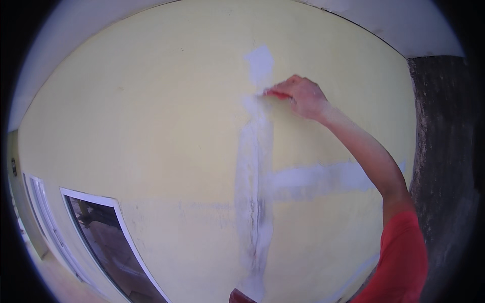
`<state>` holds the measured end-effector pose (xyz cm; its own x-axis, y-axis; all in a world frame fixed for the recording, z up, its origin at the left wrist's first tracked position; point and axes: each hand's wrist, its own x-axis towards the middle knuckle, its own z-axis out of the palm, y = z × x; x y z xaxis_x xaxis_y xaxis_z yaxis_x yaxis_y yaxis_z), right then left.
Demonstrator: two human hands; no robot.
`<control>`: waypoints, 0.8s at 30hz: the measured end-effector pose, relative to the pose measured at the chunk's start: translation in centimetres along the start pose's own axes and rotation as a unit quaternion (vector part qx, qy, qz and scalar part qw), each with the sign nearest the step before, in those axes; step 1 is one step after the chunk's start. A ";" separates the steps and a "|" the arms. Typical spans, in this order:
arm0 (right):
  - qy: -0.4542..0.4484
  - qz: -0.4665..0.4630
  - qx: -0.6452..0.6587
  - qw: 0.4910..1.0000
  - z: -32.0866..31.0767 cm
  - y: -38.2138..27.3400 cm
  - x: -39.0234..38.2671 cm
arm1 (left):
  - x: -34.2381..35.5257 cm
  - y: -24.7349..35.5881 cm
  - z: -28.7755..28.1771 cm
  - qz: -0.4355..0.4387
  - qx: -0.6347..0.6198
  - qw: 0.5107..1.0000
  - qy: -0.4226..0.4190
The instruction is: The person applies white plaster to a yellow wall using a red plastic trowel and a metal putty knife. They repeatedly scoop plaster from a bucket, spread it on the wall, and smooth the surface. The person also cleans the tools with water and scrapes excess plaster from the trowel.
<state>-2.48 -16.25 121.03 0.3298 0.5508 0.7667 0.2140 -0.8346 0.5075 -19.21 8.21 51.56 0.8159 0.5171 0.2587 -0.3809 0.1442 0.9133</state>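
Observation:
My right hand (pixel 305 97) is raised to the upper middle of a pale yellow wall (pixel 166 116), its arm stretched in from the lower right. Its fingers close round the red handle of a putty knife (pixel 278 94). The thin blade, slightly blurred, lies against the wall over a whitish filler strip (pixel 248 161) that runs down the middle. Just above the blade is a separate patch of pale filler (pixel 261 63). My left hand is out of view. At the lower edge, the corner of a dark red object (pixel 239 297) pokes in; its kind cannot be made out.
A filler band (pixel 321 179) branches right from the vertical strip. At the lower left sits a white-framed window (pixel 103 242), with another white frame (pixel 53 227) farther left. A dark, rough wall surface (pixel 444 151) borders the right side, and a pale ceiling (pixel 394 22) lies above.

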 end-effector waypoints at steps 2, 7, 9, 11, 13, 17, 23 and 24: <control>0.091 0.037 0.019 0.995 -1.2 1.9 3.8 | 0.8 2.2 1.1 0.000 0.013 1.000 -0.013; 0.147 0.064 0.023 0.987 -0.5 4.8 10.1 | 2.2 7.0 3.0 0.003 0.054 0.996 -0.074; 0.122 0.083 0.007 0.989 3.2 1.8 8.7 | 2.6 6.5 3.3 0.009 0.045 0.997 -0.062; 0.047 0.036 0.027 0.998 4.3 -2.7 4.6 | 2.5 4.0 3.1 -0.019 0.002 0.999 -0.037; 0.090 -0.030 -0.065 0.993 7.0 -4.1 -0.9 | 1.3 2.4 3.3 -0.052 -0.048 0.997 -0.028; -0.050 0.004 0.070 0.996 1.7 -5.9 -4.0 | 1.0 2.6 2.9 -0.032 -0.088 0.996 -0.005; 0.197 -0.194 -0.023 0.961 -0.6 7.5 11.0 | 1.7 8.6 3.1 -0.053 0.139 0.988 -0.044; 0.194 -0.188 -0.033 0.962 0.1 8.2 11.6 | 1.8 9.6 3.3 -0.064 0.137 0.987 -0.052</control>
<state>3.25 -16.72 134.09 -0.1309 0.7845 0.6062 0.1871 -0.5809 0.7922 -19.97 7.80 61.85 0.8953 0.4184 0.1530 -0.1510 -0.0380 0.9878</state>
